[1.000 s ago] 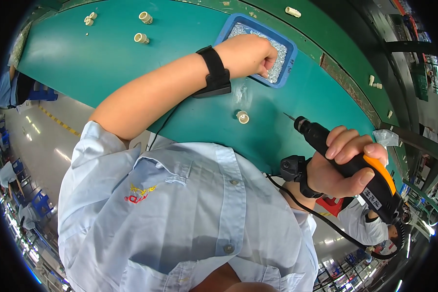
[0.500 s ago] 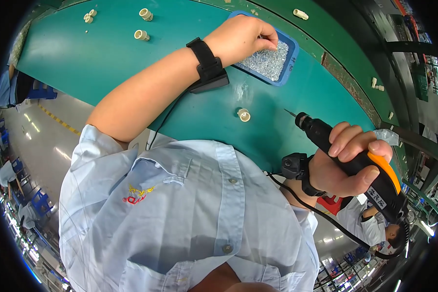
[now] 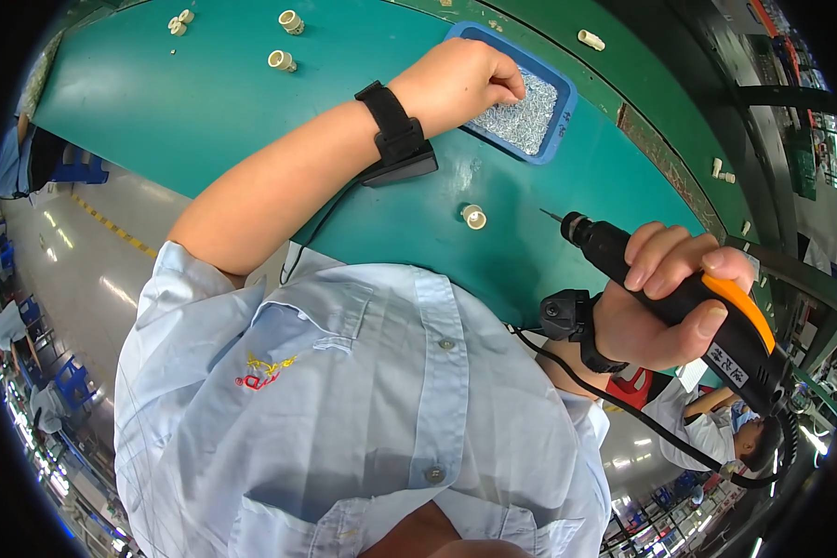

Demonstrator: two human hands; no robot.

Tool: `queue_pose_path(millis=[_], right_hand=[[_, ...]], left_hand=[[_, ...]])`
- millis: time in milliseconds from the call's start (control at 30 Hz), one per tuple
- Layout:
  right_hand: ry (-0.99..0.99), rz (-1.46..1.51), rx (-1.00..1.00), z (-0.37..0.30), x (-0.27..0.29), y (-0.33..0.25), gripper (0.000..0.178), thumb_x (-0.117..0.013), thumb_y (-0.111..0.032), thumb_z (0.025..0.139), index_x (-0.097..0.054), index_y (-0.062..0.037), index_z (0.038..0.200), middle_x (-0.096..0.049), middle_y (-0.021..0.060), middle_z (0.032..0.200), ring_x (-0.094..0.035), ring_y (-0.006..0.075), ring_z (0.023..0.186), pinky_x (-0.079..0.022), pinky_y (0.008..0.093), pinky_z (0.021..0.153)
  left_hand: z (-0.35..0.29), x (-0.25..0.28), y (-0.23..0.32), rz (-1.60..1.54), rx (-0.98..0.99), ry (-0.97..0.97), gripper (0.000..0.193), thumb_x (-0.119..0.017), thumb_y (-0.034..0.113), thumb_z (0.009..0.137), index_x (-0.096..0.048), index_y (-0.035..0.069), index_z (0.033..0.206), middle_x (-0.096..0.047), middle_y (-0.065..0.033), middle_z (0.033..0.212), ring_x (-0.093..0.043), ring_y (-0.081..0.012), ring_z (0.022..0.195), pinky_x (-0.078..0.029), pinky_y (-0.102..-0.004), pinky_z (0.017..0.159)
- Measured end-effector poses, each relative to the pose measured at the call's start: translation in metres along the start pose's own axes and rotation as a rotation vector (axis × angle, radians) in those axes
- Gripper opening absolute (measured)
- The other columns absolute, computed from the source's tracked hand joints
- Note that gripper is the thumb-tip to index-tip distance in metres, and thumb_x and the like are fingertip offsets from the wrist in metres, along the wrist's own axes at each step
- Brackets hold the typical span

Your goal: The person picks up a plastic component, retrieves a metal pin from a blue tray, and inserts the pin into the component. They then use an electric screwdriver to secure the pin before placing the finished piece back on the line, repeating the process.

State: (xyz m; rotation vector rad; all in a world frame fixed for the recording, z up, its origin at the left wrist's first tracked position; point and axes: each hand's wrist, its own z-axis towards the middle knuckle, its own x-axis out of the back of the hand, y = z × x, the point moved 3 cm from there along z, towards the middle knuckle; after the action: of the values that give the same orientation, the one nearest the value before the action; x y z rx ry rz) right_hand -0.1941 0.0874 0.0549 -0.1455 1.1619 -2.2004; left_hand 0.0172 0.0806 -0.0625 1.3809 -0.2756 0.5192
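My left hand (image 3: 460,82) reaches over a blue plastic tray (image 3: 562,138) filled with small silvery screws (image 3: 528,116). Its thumb and fingertips are pressed together just above the screws; whatever is between them is too small or hidden to tell. In my right hand (image 3: 665,302) is a black and orange electric screwdriver (image 3: 609,249), fingers wrapped round its body. Its thin bit points left, raised over the bench. Between the two hands a cream-coloured cylindrical plastic part (image 3: 474,217) stands on the green bench top, its open end showing.
Two similar cream parts (image 3: 283,60) stand at the far left, near a cluster of small cream pieces (image 3: 180,23). Another lies on the green ledge (image 3: 591,40) behind the tray. A black cable (image 3: 656,428) runs by my right forearm. A co-worker (image 3: 707,428) sits at the right.
The view has shifted a little, so the tray and parts appear slightly farther right. My left hand has drawn slightly left relative to the tray, fingertips still pinched. The screwdriver stays in my right hand.
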Motion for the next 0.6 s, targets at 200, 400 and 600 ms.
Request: queue_pose_path(millis=[200,400,600], right_hand=[[-0.010,0.086,0.033,0.002,0.005,-0.005,0.044,-0.054,-0.042,0.087,-0.042,-0.0034,0.106,-0.049,0.0055,0.063,-0.048,0.0165,0.047,-0.038,0.0287,0.045],[-0.017,0.262,0.035,0.004,-0.002,-0.014,0.044,-0.052,-0.044,0.088,-0.044,-0.0045,0.106,-0.048,0.0038,0.066,-0.048,0.0148,0.052,-0.037,0.0269,0.048],[-0.116,0.271,-0.019,0.005,-0.008,-0.010,0.042,-0.050,-0.044,0.087,-0.047,-0.0058,0.103,-0.045,0.0004,0.065,-0.045,0.0105,0.053,-0.033,0.0238,0.050]], left_hand=[[-0.014,0.002,0.024,0.170,-0.249,0.072,0.011,-0.068,0.006,0.073,-0.066,0.006,0.084,-0.060,-0.0073,0.081,-0.058,-0.0224,0.079,-0.047,-0.0303,0.070],[-0.059,-0.006,0.056,-0.075,-0.147,-0.034,0.010,-0.069,0.003,0.071,-0.067,0.006,0.080,-0.057,-0.0044,0.079,-0.056,-0.0195,0.078,-0.046,-0.0296,0.069],[-0.077,-0.010,0.054,-0.319,-0.026,-0.086,0.012,-0.071,0.001,0.069,-0.067,0.005,0.079,-0.058,-0.0024,0.079,-0.055,-0.0163,0.077,-0.045,-0.0286,0.068]])
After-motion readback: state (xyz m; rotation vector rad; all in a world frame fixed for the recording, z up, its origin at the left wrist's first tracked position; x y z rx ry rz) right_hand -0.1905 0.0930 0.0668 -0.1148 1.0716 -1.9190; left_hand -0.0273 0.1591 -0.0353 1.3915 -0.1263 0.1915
